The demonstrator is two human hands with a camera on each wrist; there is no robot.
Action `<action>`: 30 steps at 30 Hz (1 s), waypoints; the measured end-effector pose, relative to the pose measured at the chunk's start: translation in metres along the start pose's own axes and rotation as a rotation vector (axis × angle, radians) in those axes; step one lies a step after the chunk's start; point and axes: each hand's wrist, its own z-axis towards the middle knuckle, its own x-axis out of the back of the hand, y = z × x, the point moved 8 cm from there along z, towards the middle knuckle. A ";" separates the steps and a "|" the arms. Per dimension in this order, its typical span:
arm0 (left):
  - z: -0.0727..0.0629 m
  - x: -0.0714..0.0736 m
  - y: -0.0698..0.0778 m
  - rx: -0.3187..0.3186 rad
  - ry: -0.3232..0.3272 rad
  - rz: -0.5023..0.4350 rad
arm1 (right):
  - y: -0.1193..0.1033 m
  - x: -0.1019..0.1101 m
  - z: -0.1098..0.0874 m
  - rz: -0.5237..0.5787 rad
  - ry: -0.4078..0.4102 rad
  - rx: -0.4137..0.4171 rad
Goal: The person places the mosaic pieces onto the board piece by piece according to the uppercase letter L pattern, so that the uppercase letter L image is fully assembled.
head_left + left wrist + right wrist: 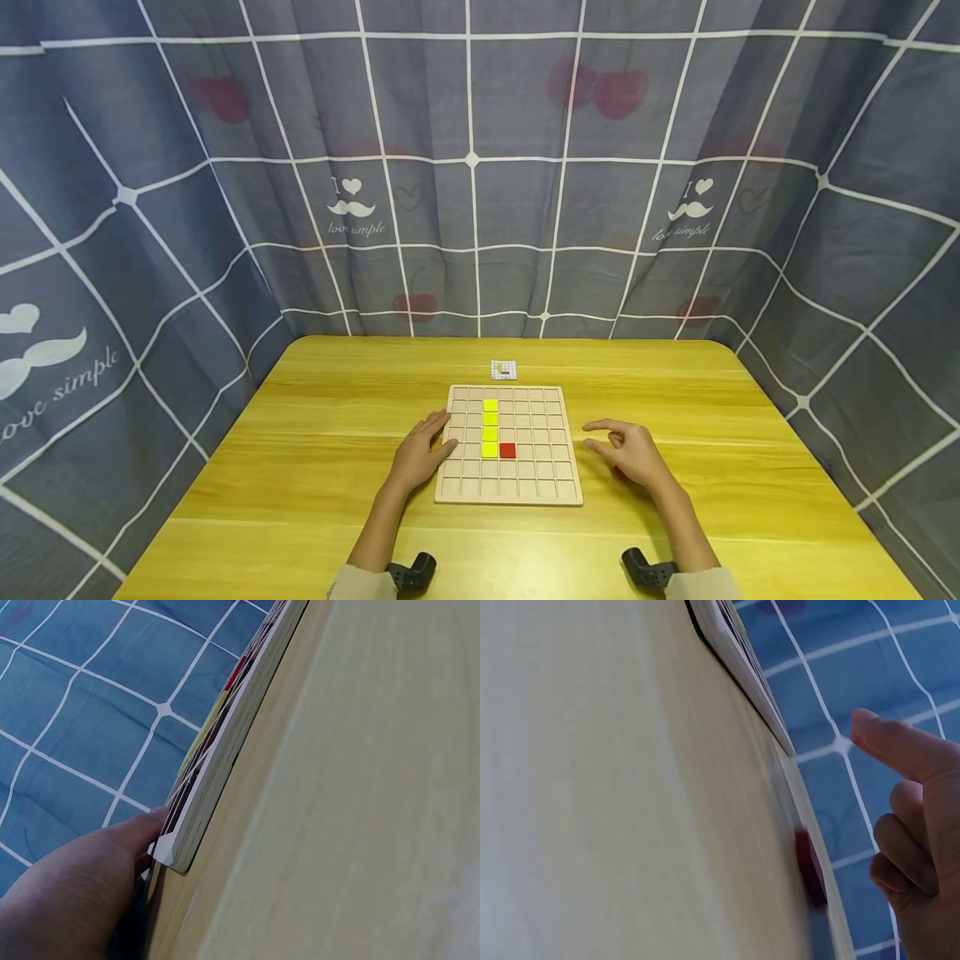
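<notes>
A square wooden grid board lies flat on the table, divided by thin raised lines. Yellow squares form a column in it, and one red square sits to the right of the lowest. My left hand touches the board's left edge with thumb and fingers. To the right of the board, my right hand hovers with thumb and index finger apart and nothing between them; its other fingers are curled. The right wrist view shows a dark red piece on the table near that hand.
A small card with a printed grid pattern lies just behind the board. The yellow wood-grain table is enclosed by a blue-grey curtain at the back and sides. Each wrist wears a black camera mount.
</notes>
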 end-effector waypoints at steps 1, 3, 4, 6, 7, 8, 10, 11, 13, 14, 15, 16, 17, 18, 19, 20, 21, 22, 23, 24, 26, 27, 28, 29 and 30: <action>0.000 0.000 0.000 -0.001 0.001 0.002 | 0.004 0.004 -0.002 0.012 -0.001 -0.013; 0.000 0.000 0.000 -0.002 0.003 0.006 | 0.012 0.012 -0.008 0.022 -0.007 -0.042; 0.001 0.000 0.000 0.000 0.002 0.009 | 0.016 0.015 -0.010 0.024 -0.014 -0.062; 0.001 0.000 0.000 0.004 0.001 0.009 | 0.024 0.020 -0.016 0.027 -0.031 -0.097; 0.001 0.000 0.000 0.005 0.000 0.008 | 0.028 0.022 -0.018 0.027 -0.042 -0.115; 0.001 0.000 0.000 0.005 0.000 0.008 | 0.031 0.023 -0.021 0.027 -0.054 -0.132; 0.000 0.001 0.001 0.006 -0.001 0.002 | 0.037 0.025 -0.025 0.036 -0.083 -0.167; 0.000 0.001 0.001 0.005 -0.001 0.000 | 0.039 0.026 -0.027 0.043 -0.096 -0.172; 0.000 0.001 0.001 0.005 -0.001 -0.002 | 0.042 0.027 -0.031 0.054 -0.122 -0.187; 0.000 0.001 0.001 0.005 -0.002 -0.001 | 0.043 0.027 -0.032 0.059 -0.135 -0.192; 0.000 0.001 0.001 0.006 -0.003 -0.002 | 0.043 0.028 -0.034 0.061 -0.147 -0.189; 0.000 0.000 0.001 0.006 -0.003 -0.001 | 0.043 0.028 -0.035 0.063 -0.158 -0.188; 0.000 0.000 0.001 0.006 -0.003 0.000 | 0.043 0.028 -0.035 0.061 -0.166 -0.185; 0.000 0.000 0.001 0.006 -0.004 -0.001 | 0.043 0.028 -0.036 0.058 -0.176 -0.187; 0.000 0.000 0.001 0.006 -0.004 -0.001 | 0.043 0.028 -0.037 0.056 -0.187 -0.181; 0.000 0.000 0.000 0.006 -0.004 -0.002 | 0.043 0.027 -0.038 0.054 -0.195 -0.181; 0.000 0.000 0.000 0.006 -0.003 -0.001 | 0.044 0.027 -0.038 0.050 -0.204 -0.181; 0.000 0.000 0.000 0.006 -0.002 0.000 | 0.044 0.027 -0.039 0.047 -0.214 -0.184; 0.000 0.000 0.000 0.005 -0.001 0.000 | 0.044 0.026 -0.039 0.043 -0.224 -0.181; 0.000 0.000 0.000 0.004 -0.001 0.000 | 0.045 0.026 -0.040 0.041 -0.235 -0.178; 0.000 0.000 0.000 0.003 0.000 0.003 | 0.044 0.024 -0.041 0.040 -0.255 -0.175; 0.000 0.000 0.001 0.000 0.001 0.005 | 0.044 0.023 -0.041 0.043 -0.268 -0.172; 0.001 0.000 0.001 -0.001 0.002 0.005 | 0.043 0.023 -0.041 0.047 -0.278 -0.166; 0.001 0.000 0.001 -0.001 0.002 0.005 | 0.043 0.022 -0.042 0.049 -0.286 -0.167; 0.001 0.000 0.000 -0.001 0.002 0.006 | 0.043 0.022 -0.042 0.052 -0.292 -0.167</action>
